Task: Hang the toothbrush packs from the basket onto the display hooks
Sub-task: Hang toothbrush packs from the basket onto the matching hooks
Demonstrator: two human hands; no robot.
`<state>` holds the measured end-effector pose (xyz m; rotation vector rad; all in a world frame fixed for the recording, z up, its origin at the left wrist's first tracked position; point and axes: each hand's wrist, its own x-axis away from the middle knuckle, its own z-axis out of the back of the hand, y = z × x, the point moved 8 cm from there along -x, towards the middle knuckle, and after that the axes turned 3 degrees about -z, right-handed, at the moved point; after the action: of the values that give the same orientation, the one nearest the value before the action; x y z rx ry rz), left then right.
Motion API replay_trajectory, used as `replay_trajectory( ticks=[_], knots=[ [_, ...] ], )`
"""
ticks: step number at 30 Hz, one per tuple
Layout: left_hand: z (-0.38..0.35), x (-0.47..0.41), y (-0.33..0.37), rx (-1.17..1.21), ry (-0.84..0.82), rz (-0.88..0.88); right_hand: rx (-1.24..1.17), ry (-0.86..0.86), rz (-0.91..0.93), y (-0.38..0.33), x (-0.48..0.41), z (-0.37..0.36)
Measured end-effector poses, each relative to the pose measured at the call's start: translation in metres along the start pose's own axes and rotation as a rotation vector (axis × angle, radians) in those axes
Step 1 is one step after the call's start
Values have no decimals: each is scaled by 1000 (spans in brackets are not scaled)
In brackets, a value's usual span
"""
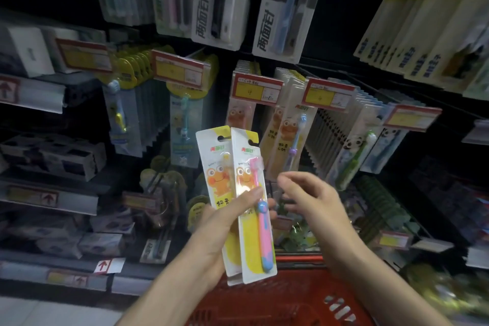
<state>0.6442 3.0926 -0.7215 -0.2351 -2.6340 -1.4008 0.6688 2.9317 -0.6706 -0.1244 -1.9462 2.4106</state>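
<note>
Left hand is gripping two flat white-and-yellow carded toothbrush packs w/ an orange cartoon frog printed on them, held upright and fanned a bit, overlapping. Front pack has a pink toothbrush w/ blue bits in the blister; rear pack sits just left of it and partly behind, its brush is hard to make out. Thumb is pressed across the front pack's face about mid-height, touching the pink handle; the other fingers are wrapped behind the cards, one fingertip peeking out at the right edge. So fingers clamped on both packs, pinch-style.

Right hand is just right of the packs, not touching them afaict. Fingers loosely curled and slightly apart, thumb and forefinger w/ a gap between them, nothing in it. It's a bit blurred tbh.

Near the bottom, under both forearms, there's a red plastic shopping basket w/ slotted sides.

Far side: dark display wall w/ rows of hanging toothbrush packs. Matching frog packs hang just beyond the held ones, under a red-and-yellow price tag. Panda-print packs hang further right, more yellow-topped ones to the left.
</note>
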Motion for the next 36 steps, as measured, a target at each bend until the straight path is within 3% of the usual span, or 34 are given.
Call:
replay_trajectory(
  ticks=[2,5,11,20,27,36],
  knots=[
    [0,1,-2,-22,4,-11,-109,-173,-127,9,6,-19],
    [-2,2,-4,-56,-2,-13,-187,-227,-181,15,7,-26],
    [2,-2,0,-133,50,-61,-204,-164,-165,16,2,-22],
    [-3,-1,-6,-13,-73,106,-101,-33,-106,7,-7,-8],
    [6,-4,4,-63,8,44,-59,130,114,-30,-22,15],
    [6,-7,3,-28,-10,33,-136,241,74,-21,-66,25]
  ],
)
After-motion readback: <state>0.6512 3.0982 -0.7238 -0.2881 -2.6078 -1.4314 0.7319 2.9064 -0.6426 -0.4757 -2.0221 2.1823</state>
